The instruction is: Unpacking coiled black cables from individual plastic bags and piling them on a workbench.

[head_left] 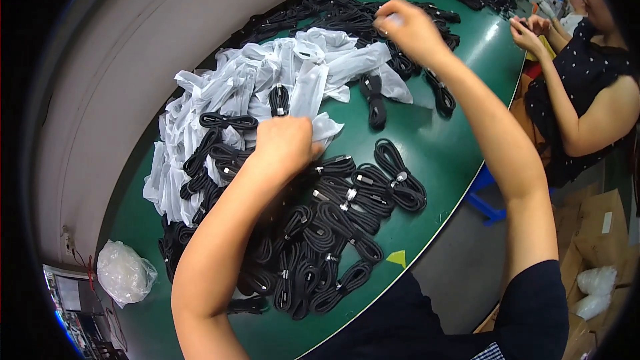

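My left hand is curled closed over the middle of the table. A coiled black cable shows just beyond its knuckles; whether the fingers hold it is hidden. My right hand is raised toward the far side, above a heap of black cables. Its fingers are bent and smeared by motion, so I cannot make out anything in them. White plastic bags lie crumpled beyond and left of my left hand. Several tied cable coils are piled nearer me, and one bundle lies between the hands.
The green table curves along a grey wall. A clear plastic bag is at the left, and a yellow-green piece marks the near edge. Another person sits at the right, near cardboard boxes and a blue stool.
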A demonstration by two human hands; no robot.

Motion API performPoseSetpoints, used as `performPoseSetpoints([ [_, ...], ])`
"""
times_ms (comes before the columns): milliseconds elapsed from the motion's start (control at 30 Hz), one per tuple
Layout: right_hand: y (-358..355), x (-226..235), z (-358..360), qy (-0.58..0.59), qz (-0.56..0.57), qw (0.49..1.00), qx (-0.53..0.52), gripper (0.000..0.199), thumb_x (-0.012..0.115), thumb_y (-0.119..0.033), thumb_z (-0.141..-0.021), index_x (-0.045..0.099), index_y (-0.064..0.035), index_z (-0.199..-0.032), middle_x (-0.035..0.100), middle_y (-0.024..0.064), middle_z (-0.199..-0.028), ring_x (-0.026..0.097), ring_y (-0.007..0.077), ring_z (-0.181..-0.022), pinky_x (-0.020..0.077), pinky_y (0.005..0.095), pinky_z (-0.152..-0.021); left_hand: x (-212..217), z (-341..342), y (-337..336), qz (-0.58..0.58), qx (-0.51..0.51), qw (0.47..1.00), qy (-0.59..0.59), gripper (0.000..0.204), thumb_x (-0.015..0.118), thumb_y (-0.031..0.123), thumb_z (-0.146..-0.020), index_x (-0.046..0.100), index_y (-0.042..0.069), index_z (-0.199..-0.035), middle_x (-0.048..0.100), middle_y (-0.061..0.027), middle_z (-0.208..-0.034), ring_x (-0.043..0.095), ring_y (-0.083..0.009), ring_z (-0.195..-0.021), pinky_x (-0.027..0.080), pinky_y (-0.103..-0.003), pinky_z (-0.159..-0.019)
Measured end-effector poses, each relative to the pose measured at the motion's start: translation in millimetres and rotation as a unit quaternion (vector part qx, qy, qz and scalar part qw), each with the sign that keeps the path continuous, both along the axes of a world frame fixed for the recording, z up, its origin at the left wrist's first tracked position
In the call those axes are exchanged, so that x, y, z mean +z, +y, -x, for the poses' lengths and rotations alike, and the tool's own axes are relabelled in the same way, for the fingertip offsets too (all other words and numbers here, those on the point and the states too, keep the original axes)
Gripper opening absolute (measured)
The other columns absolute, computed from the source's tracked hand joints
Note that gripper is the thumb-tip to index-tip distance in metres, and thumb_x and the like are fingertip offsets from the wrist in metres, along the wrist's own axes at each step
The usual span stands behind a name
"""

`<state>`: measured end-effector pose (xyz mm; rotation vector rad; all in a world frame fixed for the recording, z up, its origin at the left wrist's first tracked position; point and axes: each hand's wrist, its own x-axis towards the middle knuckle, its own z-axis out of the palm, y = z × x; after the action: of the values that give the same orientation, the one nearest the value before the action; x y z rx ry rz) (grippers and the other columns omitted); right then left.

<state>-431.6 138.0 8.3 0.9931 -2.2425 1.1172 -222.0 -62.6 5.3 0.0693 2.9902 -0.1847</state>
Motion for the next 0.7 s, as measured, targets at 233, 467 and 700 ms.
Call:
performPoseSetpoints([
  [233, -79, -53, -57, 0.074, -0.328, 0.941, 0.042, 0.041, 0.067, -0.019, -0.073, 0.056, -0.0098, -0.111, 0.059, 0.0137, -0.104, 0.062, 0.0340, -0.089, 0.0502, 0.0434, -0.077, -4, -14, -9, -0.025, -0.034, 0.995, -0.091, 0.040, 0.070, 0.032, -0.074, 0.056, 0.003, -0.098, 0.066, -0.0176, -0.090, 0.064, -0.0346, -0.085, 0.048, -0.043, -0.077],
  [467, -66, -45, -38, 0.062, -0.204, 0.974, 0.077, 0.024, 0.059, -0.016, -0.078, 0.066, -0.0103, -0.100, 0.064, 0.0134, -0.093, 0.063, 0.0329, -0.085, 0.0498, 0.0423, -0.076, -13, -28, -22, -0.291, 0.034, 0.950, 0.109, 0.044, 0.067, 0.013, -0.080, 0.046, 0.004, -0.117, 0.063, -0.0204, -0.088, 0.063, -0.0322, -0.079, 0.050, -0.038, -0.072],
  [700, -47, 7, -37, 0.005, 0.019, 0.999, 0.044, 0.017, 0.057, -0.017, -0.087, 0.067, -0.0039, -0.093, 0.068, 0.0078, -0.087, 0.064, 0.0163, -0.078, 0.0492, 0.0295, -0.073, 1, -32, -29, -0.149, 0.030, 0.988, -0.038, 0.048, 0.072, 0.020, -0.074, 0.052, -0.001, -0.112, 0.064, -0.0212, -0.088, 0.062, -0.0372, -0.086, 0.048, -0.043, -0.076],
])
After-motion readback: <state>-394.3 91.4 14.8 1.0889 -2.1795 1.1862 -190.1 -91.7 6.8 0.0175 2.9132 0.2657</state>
